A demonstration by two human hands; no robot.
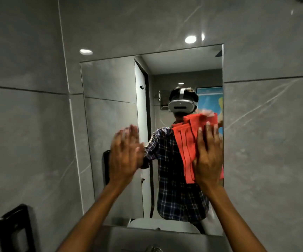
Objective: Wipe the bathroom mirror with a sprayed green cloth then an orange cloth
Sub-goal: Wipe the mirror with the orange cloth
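Right hand [208,157] flat, fingers spread, pressing orange cloth [187,142] against mirror [110,110] at its right side, near right edge. Cloth folded in pleats, hangs down beneath my palm. Left hand [126,153] raised in front of glass, open wide, fingers together, holding nothing; blurred, so I cannot tell if it touches mirror. Green cloth not visible to me. Black dispenser [15,231] on grey tiled wall [28,124] lower left.

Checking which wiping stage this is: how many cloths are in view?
1: an orange cloth pressed flat to the mirror's right side under the right hand. No green cloth shows; it may be out of view.
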